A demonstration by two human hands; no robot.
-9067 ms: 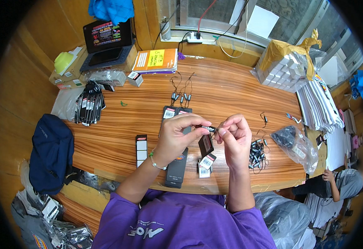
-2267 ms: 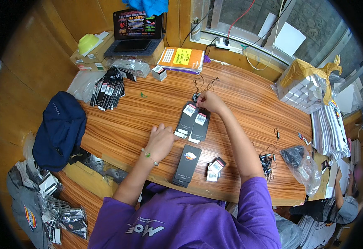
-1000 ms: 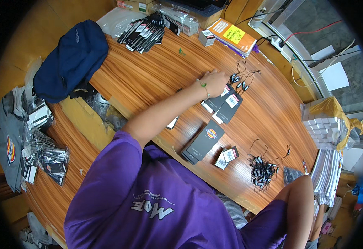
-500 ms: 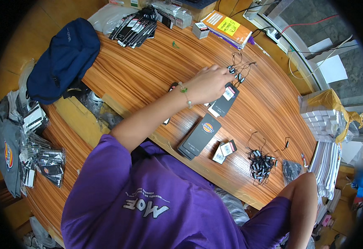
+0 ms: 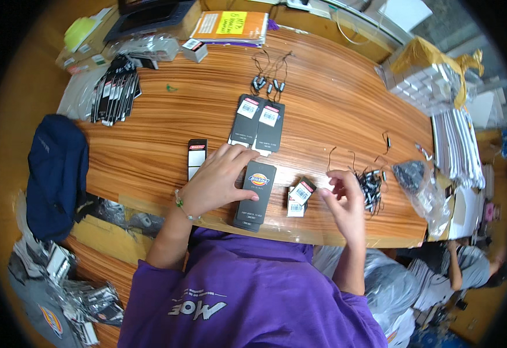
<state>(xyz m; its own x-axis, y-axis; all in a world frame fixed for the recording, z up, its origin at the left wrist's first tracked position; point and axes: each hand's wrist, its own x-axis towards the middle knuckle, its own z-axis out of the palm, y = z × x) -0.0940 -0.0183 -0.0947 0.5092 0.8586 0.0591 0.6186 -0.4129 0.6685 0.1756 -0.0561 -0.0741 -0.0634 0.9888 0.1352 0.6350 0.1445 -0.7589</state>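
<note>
My left hand [image 5: 219,175] is open, its fingers spread over the left side of a stack of dark grey cardboard hang tags [image 5: 256,200]. Its thumb lies across the stack, and its fingertips reach the lower ends of two rows of hang tags with white barcode stickers [image 5: 269,119]. Black string loops with small toggles [image 5: 259,83] extend from the far end of those tags. Loosely curled with thumb and fingers apart, my right hand [image 5: 346,200] hovers beside two small stacks of barcode labels [image 5: 304,192]. Nothing shows between its fingers.
A heap of black string loops [image 5: 370,188] lies right of my right hand, with a plastic bag [image 5: 433,203] beyond. A narrow tag stack [image 5: 197,156] is at left. Farther off are bundled tags [image 5: 114,95], an orange folder [image 5: 230,28], a wrapped box stack [image 5: 419,78] and a navy bag [image 5: 56,174].
My left hand has drawn back from the string ends of the far tags to the near stack. My right hand has come in over the table. The view has swung round.
</note>
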